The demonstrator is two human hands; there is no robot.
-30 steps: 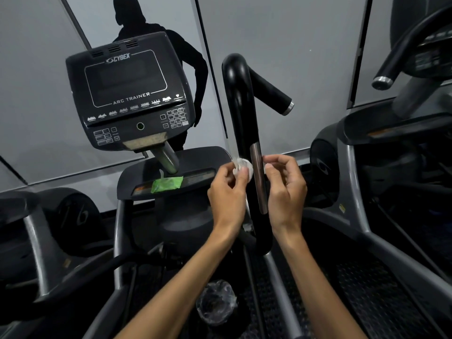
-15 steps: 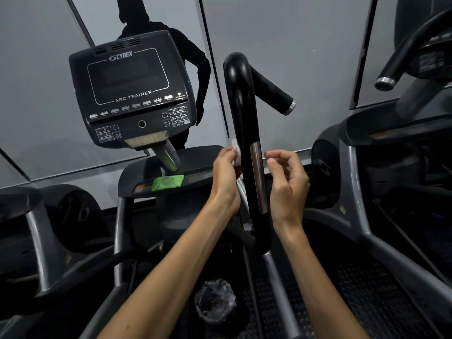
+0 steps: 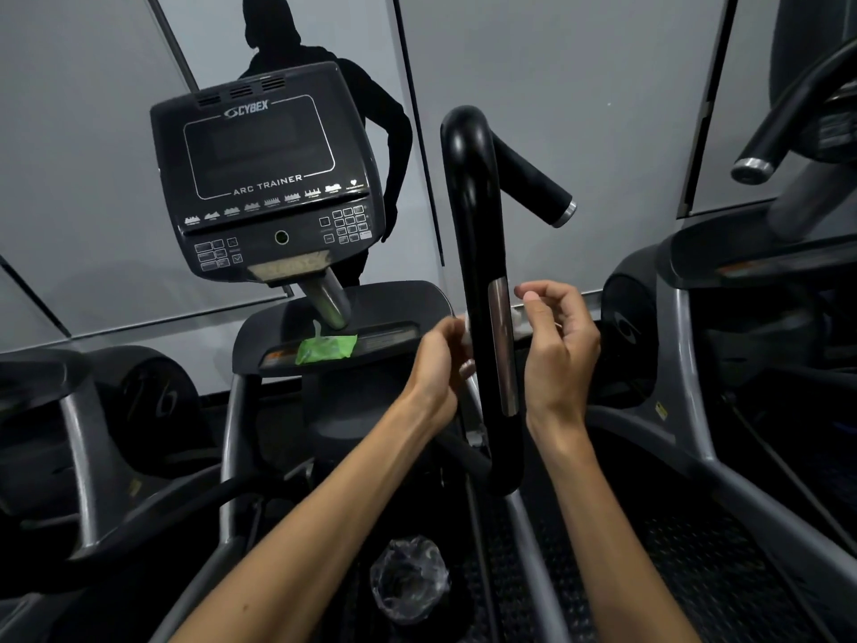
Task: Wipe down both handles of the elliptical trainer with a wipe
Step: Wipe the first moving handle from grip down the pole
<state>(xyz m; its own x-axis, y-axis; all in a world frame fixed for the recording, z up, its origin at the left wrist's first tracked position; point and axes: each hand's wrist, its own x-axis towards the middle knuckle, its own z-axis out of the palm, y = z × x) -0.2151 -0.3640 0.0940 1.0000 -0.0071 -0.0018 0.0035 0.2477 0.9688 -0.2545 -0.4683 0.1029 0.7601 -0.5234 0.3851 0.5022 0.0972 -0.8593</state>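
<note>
Handle (image 3: 480,271): black upright bar, centre of frame, metal strip on its lower part.
Wipe (image 3: 465,331): white, pressed against handle's left side.
Left hand (image 3: 433,364): closed around wipe.
Right hand (image 3: 559,345): right of handle, fingers curled, contents unclear.
Green packet (image 3: 327,348): left of centre, below console.

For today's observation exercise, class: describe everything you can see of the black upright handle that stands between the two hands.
The handle is a glossy black tube, seemingly plastic or coated metal. It stands nearly upright, curves over at the top and runs back down into a matte branch grip with a silver end cap. A metal strip runs down its front. Its lower end hooks left. The left hand presses a white wipe against its left side; the right hand hovers beside it, apparently without touching.
</note>
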